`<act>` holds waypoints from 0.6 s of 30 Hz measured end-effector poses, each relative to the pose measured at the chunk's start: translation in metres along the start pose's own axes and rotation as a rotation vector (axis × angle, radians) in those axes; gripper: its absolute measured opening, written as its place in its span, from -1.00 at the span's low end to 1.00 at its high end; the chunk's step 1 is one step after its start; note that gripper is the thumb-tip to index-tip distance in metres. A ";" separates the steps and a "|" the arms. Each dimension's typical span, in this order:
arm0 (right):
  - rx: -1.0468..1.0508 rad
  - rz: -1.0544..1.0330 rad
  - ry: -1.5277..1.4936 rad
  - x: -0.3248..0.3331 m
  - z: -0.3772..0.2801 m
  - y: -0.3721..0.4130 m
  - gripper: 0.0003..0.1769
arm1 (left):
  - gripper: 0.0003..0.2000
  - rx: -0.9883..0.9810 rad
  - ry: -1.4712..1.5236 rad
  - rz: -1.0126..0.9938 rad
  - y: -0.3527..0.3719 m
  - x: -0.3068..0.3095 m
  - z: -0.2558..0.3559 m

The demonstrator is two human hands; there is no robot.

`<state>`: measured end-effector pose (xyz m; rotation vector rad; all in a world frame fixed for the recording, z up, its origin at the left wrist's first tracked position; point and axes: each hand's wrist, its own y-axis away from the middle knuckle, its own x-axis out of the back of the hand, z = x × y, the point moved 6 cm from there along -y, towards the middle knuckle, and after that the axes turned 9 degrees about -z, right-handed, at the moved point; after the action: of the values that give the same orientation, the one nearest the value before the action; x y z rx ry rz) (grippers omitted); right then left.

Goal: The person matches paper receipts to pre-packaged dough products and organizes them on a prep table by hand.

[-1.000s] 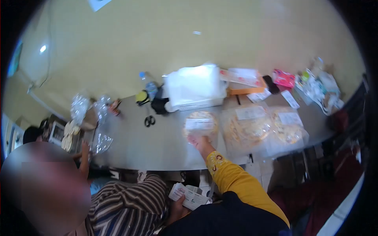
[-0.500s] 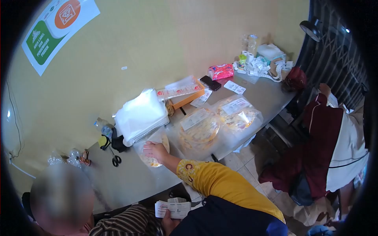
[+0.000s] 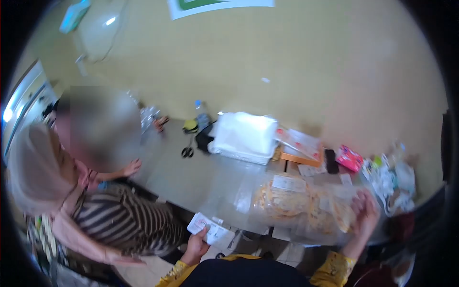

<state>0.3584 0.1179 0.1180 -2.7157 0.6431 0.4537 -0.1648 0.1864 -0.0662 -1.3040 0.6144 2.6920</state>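
My left hand is closed on a stack of white printed labels in front of my body. Over the right part of the table, my right hand grips the edge of a clear bag with a flat, pizza-like piece in it; motion smears the fingers. This bag overlaps another bagged pizza. To its left lie bagged pizzas with a white label card on top.
Against the wall stand a white plastic stack, an orange box, a phone, a pink tissue pack and crumpled paper strips. Scissors lie on the grey table. Two people, one in a striped top, are at the left.
My right hand has moved from beside the white stack to the table's right side, taking the small bagged pizza along. My view has swung left, and a second person now shows there.
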 end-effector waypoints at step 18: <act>-0.255 0.209 1.107 0.187 0.063 -0.053 -0.73 | -0.67 -0.057 0.010 0.230 0.032 -0.054 -0.078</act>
<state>0.5277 0.1156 0.0036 -2.9712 1.1711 -1.0905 -0.0812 0.1318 -0.0580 -1.3368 0.7372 2.9064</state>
